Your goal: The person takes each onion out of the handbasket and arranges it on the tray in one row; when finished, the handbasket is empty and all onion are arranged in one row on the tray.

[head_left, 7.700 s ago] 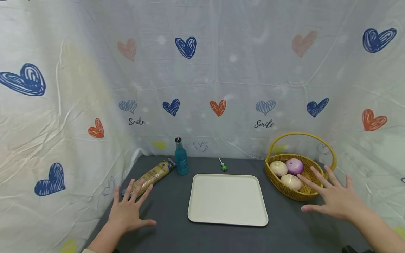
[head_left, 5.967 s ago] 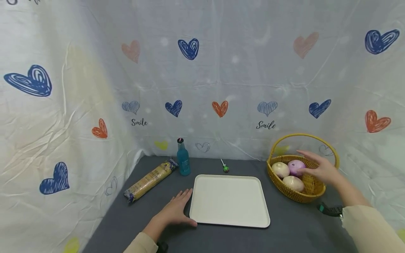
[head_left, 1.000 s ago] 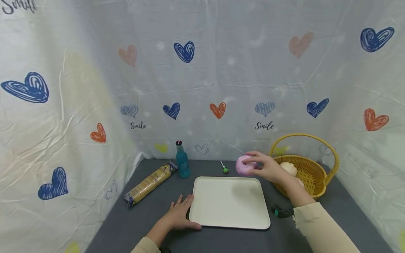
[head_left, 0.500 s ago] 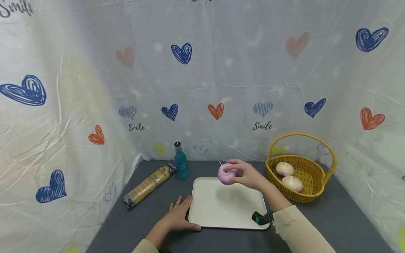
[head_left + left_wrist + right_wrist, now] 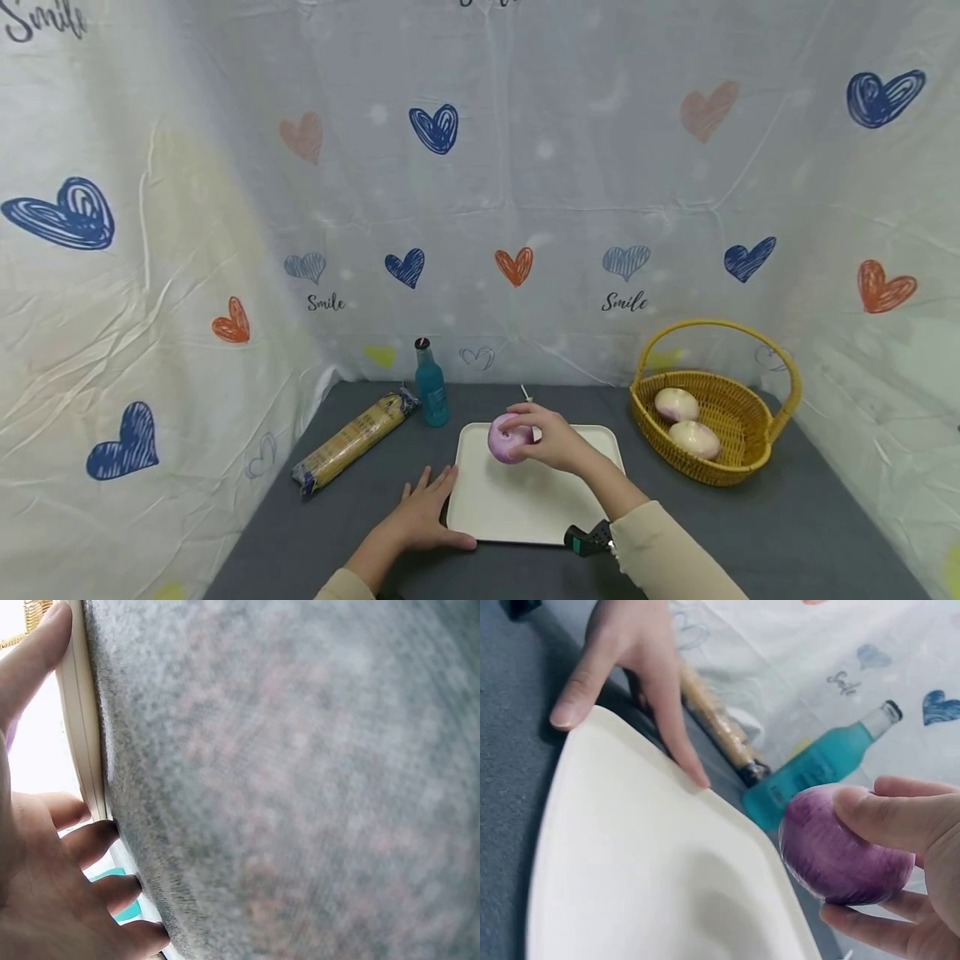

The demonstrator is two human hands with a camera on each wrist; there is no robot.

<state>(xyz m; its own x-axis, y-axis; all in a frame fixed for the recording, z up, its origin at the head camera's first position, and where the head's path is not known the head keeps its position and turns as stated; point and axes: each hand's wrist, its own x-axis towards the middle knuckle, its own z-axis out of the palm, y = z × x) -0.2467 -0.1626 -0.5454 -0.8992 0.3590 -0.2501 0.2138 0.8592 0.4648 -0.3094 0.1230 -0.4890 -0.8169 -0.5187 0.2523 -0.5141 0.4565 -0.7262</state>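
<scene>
One onion [image 5: 501,442]: right hand [image 5: 553,439] pinching it over the tray [image 5: 525,510], go gentle imo
Left hand [image 5: 426,515]: spread, good for bracing the left edge

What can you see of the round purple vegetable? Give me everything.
The purple vegetable looks like an onion: rounded, with a smooth, shiny surface, faint lengthwise streaks and a deeper purple toward the underside in the right wrist view. It looks whole, with no cut showing. The right hand pinches it between thumb and fingers, which hide part of it. It appears to be held above the far part of the cream tray, not resting on it.
</scene>
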